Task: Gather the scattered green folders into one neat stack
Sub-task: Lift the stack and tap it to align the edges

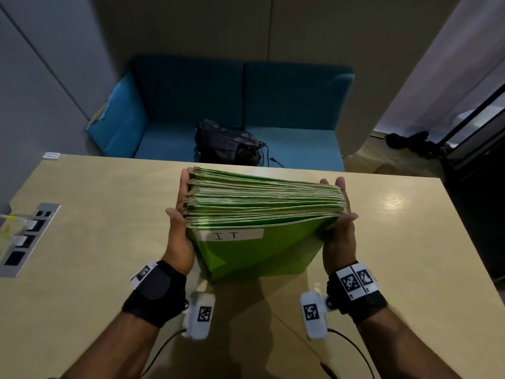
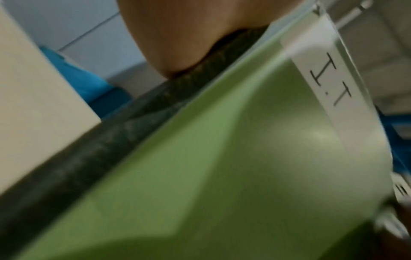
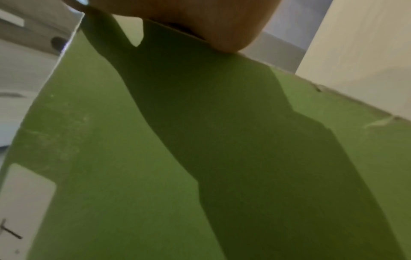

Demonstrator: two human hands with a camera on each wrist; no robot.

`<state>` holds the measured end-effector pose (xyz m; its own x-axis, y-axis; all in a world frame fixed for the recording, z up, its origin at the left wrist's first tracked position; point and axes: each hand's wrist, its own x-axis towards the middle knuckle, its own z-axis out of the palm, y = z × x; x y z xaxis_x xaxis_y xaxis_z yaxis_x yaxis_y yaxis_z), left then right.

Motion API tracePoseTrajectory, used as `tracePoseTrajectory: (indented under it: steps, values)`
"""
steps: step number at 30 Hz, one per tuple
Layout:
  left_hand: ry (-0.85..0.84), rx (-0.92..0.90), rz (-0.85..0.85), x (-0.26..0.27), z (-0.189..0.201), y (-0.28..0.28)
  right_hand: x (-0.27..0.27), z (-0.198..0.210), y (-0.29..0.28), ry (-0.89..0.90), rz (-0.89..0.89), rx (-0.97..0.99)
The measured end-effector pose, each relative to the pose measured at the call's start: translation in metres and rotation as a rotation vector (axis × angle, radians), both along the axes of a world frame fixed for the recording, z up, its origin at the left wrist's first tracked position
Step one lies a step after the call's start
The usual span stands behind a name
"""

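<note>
Power sockets in a grey metal panel sat flush in the pale wooden table at the far left. Next came the left hand, with a black wrist strap, its palm laid flat against the left side of the thick stack of green card folders, fingers held straight along the edges and thumb out toward the viewer. That stack stood on edge over the middle of the table, tilted, the open edges facing up; the nearest cover carried a white paper label reading "I.T". Whether the bottom edge touched the table could not be told. Behind it, on the teal upholstered sofa, lay a dark bag with a trailing cord. On the right, the right hand pressed the stack's opposite side the same way, fingers extended rather than curled round it. Both wrist views showed little beyond blurred green cover and a bit of palm.
</note>
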<state>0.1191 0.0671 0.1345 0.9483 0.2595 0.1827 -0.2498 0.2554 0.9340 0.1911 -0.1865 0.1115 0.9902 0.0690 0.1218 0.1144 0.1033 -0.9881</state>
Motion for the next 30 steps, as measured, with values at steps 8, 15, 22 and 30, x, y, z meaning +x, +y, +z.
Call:
tracePoseTrajectory:
  steps: [8,15,22,30]
  values:
    - [-0.08,0.602,0.014,0.014,0.001,0.042,-0.007,-0.016,-0.007,-0.066,0.023,-0.182]
    - [-0.098,0.271,-0.092,0.01,-0.016,0.015,-0.005,-0.027,-0.004,0.014,0.015,-0.18]
    - [0.273,-0.102,0.032,0.006,-0.064,0.003,-0.006,-0.054,0.001,0.085,-0.086,-0.187]
    - [0.625,0.135,0.081,0.032,-0.069,-0.061,0.015,-0.025,-0.052,0.413,-0.234,-0.414]
